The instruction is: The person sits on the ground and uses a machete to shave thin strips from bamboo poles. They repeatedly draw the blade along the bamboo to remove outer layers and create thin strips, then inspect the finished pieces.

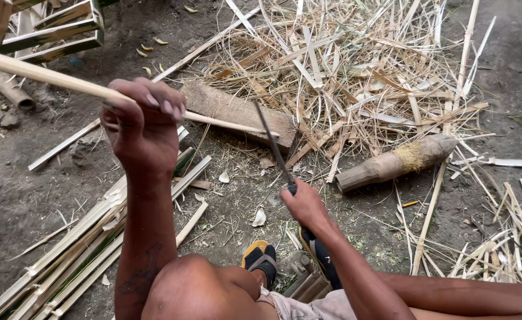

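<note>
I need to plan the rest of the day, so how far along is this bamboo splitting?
Done: a stack of split bamboo slats lies by the left knee, and a heap of shavings covers the ground ahead. In hand: the left hand grips a bamboo strip resting on a wooden block, while the right hand holds a knife at it. Left: a short bamboo section lies uncut.

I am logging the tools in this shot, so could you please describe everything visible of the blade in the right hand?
The blade is long, thin, dark and metal-looking, seen edge-on. It rises from the right hand, which grips its handle, tilting up and away to the left. Its upper end meets the tip of the pale bamboo strip over the wooden block.
</note>
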The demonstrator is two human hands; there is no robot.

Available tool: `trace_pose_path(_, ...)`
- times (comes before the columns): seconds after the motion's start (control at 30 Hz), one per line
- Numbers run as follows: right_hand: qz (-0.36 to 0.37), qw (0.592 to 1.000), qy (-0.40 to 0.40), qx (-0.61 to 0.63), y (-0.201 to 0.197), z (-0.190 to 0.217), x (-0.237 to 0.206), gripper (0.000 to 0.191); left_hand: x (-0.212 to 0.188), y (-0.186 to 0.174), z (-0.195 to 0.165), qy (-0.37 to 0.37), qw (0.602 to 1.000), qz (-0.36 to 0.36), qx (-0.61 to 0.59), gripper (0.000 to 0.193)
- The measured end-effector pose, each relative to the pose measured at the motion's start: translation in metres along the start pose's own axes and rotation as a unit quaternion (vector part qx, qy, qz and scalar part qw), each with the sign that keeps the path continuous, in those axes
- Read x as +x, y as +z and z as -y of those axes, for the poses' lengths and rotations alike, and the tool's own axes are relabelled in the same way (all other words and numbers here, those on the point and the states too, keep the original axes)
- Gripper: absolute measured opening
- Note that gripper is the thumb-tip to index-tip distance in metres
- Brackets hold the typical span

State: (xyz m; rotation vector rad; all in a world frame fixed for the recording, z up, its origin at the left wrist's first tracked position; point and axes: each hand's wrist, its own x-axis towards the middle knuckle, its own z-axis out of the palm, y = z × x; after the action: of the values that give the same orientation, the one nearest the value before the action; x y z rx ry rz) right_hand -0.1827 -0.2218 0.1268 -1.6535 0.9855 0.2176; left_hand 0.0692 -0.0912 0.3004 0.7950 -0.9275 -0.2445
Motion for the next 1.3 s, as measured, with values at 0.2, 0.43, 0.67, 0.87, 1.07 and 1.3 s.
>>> trace_pose_path(0.2, -0.004, 0.969, -0.238, -0.071, 0.001, 0.073, -0.073, 0.016, -0.003, 0.016, -0.007, -0.009, 0.999, -0.009, 0.03, 0.048)
trace_pose_path(0.43, -0.023, 0.991, -0.036, -0.125, -0.014, 0.045, 0.021, 0.015, 0.005, -0.003, 0.001, 0.029, 0.998, -0.055, 0.025, 0.048)
trace_pose_path(0.67, -0.015, 0.983, -0.145, -0.115, 0.003, -0.006, 0.053, 0.017, 0.007, -0.027, 0.0, 0.02, 0.996, -0.073, 0.038, 0.05)
trace_pose_path(0.87, -0.084, 0.961, -0.105, -0.241, -0.013, -0.054, 0.12, 0.028, 0.008, -0.045, 0.0, 0.021, 0.994, -0.107, 0.031, 0.053)
trace_pose_path(1.07, -0.067, 0.973, -0.091, -0.203, -0.015, -0.094, 0.126, 0.053, 0.011, -0.046, 0.003, 0.016, 0.996, -0.082, 0.016, 0.054)
trace_pose_path(1.3, 0.008, 0.997, -0.026, -0.077, -0.022, 0.019, 0.023, 0.038, -0.002, 0.004, 0.008, 0.098, 0.973, -0.195, 0.081, 0.038)
